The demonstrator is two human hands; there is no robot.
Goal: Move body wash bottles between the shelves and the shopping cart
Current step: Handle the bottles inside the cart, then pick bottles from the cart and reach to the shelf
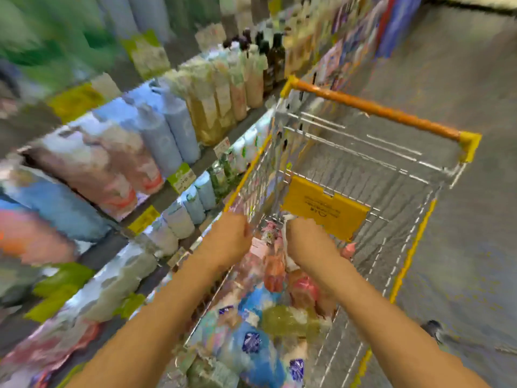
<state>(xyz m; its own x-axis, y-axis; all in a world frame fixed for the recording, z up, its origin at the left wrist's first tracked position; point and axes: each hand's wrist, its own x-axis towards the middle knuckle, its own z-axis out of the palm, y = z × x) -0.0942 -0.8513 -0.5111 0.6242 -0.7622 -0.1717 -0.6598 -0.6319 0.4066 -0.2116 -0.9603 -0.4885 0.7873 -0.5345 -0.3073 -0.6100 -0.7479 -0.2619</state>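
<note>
The picture is heavily blurred. A wire shopping cart [363, 152] with an orange handle holds several body wash bottles, pink, blue and yellowish. Both my hands reach down into it. My left hand [229, 239] is just inside the cart's left rim with its back toward me, beside an upright pink bottle [272, 264]; its fingers are hidden. My right hand [307, 242] has its fingers curled round a white bottle [288, 242], whose edge shows along the hand. A pink cap [348, 250] pokes out on the hand's far side.
Shelves [167, 191] run along the left, packed with rows of blue, pink, amber and green bottles and yellow price tags. A yellow plastic flap [324, 205] hangs inside the cart. Grey floor [461, 233] lies to the right.
</note>
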